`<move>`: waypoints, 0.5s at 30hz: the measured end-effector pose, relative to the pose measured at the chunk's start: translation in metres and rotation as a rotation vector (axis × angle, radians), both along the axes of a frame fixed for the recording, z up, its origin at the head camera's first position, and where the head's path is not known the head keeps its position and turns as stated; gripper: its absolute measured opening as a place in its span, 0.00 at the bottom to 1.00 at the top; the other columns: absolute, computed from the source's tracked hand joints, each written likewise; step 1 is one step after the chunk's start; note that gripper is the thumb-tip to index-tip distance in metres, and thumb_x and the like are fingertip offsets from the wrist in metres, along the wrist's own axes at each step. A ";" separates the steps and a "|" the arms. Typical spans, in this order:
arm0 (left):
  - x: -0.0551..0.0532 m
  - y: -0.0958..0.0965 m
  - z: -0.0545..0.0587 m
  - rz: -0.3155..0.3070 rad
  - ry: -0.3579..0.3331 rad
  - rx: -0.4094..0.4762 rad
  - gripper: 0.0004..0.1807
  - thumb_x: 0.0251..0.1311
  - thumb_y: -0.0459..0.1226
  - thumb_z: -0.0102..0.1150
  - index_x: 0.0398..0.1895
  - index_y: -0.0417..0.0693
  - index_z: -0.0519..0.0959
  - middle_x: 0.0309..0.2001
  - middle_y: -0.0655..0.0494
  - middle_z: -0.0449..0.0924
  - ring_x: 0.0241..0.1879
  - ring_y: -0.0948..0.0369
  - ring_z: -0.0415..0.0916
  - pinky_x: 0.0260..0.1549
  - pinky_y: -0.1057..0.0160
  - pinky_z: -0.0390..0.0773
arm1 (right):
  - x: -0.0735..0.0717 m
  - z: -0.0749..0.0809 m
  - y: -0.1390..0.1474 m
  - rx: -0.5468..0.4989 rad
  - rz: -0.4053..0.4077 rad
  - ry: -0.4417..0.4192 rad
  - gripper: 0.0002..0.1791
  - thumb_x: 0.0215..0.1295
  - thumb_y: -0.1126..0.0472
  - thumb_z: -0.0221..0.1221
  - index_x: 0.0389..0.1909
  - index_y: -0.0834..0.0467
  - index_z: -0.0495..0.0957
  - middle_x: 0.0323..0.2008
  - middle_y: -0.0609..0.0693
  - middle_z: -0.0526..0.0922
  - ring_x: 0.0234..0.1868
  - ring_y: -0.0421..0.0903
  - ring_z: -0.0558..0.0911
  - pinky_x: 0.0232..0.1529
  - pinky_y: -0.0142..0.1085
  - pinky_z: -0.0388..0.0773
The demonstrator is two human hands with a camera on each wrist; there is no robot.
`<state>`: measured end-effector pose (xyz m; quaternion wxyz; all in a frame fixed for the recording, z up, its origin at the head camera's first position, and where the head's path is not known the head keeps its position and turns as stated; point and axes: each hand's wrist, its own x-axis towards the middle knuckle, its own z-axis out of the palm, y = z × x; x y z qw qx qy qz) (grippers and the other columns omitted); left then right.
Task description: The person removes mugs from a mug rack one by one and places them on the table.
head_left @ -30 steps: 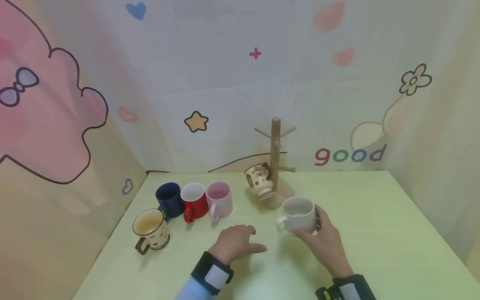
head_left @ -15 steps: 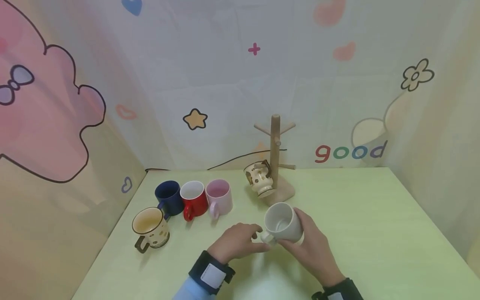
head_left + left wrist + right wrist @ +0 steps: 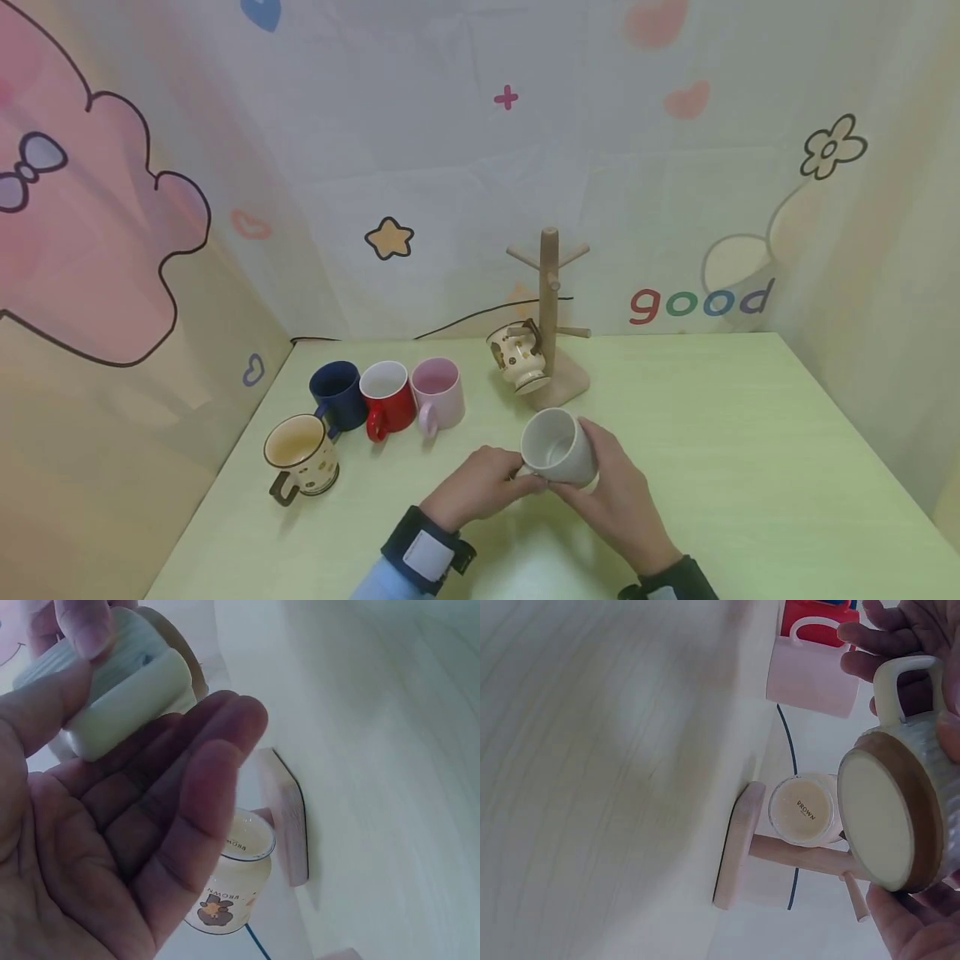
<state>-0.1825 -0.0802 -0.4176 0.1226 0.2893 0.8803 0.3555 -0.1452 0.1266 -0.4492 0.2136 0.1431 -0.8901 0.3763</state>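
A white mug (image 3: 557, 448) with ribbed sides is held off the table, its mouth tipped toward the head camera. My right hand (image 3: 618, 492) grips its right side, thumb low on the wall. At the mug's left my left hand (image 3: 480, 482) has its thumb and fingers around the handle (image 3: 131, 709). In the right wrist view the white mug's pale base (image 3: 877, 817) shows, with a brown band around it. Behind it stands a wooden mug tree (image 3: 550, 308), where a cream mug with brown prints (image 3: 519, 358) hangs tilted on a lower left peg.
Left of the hands stand a navy mug (image 3: 339, 398), a red mug (image 3: 392, 408) and a pink mug (image 3: 441, 396) in a row. A cream mug with a brown handle (image 3: 302, 458) is nearer the front left. A printed cloth (image 3: 450, 167) hangs behind the table (image 3: 750, 467).
My right hand has brought the white mug left and nearer, tipping its mouth toward the head camera. The left hand has gone from open beside it to holding its handle.
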 end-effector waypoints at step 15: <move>0.004 -0.002 0.002 0.002 -0.102 0.043 0.10 0.68 0.42 0.60 0.31 0.46 0.82 0.27 0.51 0.83 0.23 0.61 0.80 0.19 0.68 0.71 | 0.002 0.002 -0.002 0.004 -0.009 -0.112 0.50 0.45 0.55 0.79 0.67 0.65 0.63 0.58 0.63 0.75 0.55 0.59 0.78 0.49 0.55 0.77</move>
